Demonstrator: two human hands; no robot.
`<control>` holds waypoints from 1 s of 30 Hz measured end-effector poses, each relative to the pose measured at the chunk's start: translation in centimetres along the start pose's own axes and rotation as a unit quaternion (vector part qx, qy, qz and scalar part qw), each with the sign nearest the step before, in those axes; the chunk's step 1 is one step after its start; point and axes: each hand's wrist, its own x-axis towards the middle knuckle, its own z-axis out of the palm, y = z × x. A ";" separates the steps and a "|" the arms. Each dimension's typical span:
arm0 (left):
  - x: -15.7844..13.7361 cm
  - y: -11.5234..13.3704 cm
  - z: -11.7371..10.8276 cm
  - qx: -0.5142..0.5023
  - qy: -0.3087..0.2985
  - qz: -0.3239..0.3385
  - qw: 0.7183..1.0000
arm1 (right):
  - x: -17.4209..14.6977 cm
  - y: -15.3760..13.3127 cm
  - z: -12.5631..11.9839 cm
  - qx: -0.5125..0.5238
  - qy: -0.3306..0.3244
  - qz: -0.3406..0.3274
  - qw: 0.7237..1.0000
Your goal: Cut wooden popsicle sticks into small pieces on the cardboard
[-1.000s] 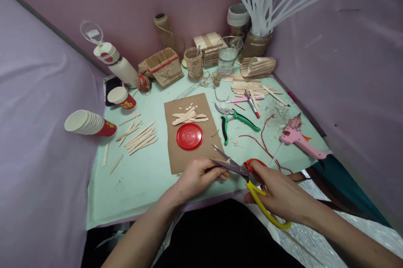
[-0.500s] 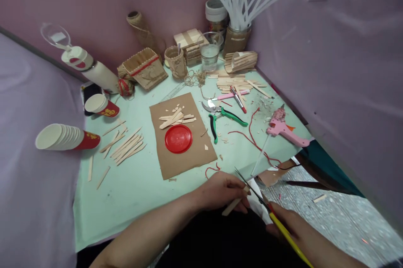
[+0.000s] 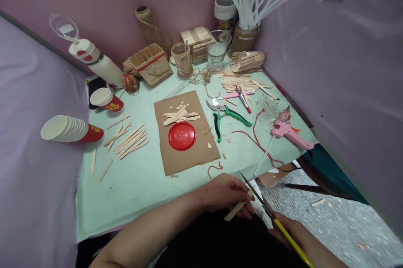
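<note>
Low at the table's front edge, my left hand [image 3: 227,192] pinches a flat wooden craft stick [image 3: 235,211], which slants down toward my lap. My right hand [image 3: 291,228] is wrapped round the yellow handle of a pair of scissors [image 3: 263,203]. The dark blades point up and left, at the upper end of the stick beside my left fingertips. Whether they touch the wood I cannot tell. Part of the right hand's grip is hidden behind the handle. Beyond the hands, a cardboard sheet [image 3: 195,163] bears a red lid [image 3: 181,136] and cut stick pieces [image 3: 180,116].
Green-handled pruning shears [image 3: 233,115] lie right of the cardboard; a pink glue gun [image 3: 291,129] rests near the right edge. Loose sticks [image 3: 130,144] and stacked paper cups [image 3: 72,129] are on the left. A cup of water [image 3: 216,54] stands at the back.
The view has shifted slightly, so the table's things sit a little further right. Both hands keep their holds on the stick and scissors, with only a small shift.
</note>
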 end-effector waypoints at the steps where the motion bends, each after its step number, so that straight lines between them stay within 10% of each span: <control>1: 0.0 0.0 0.0 -0.001 -0.001 -0.001 1.000 | 0.0 0.1 0.0 0.004 -0.003 -0.001 1.000; 13: -1.0 0.9 -0.2 -0.023 0.025 0.064 0.997 | 0.5 -3.8 -1.0 -0.076 0.082 -0.012 0.994; 22: -5.3 2.8 -2.8 -0.090 0.175 0.246 0.949 | 8.7 -11.4 -2.7 -0.239 0.291 -0.094 0.921; 30: -9.4 4.0 -10.3 -0.034 0.403 0.333 0.852 | 12.8 -12.7 -1.1 -0.383 0.306 -0.052 0.870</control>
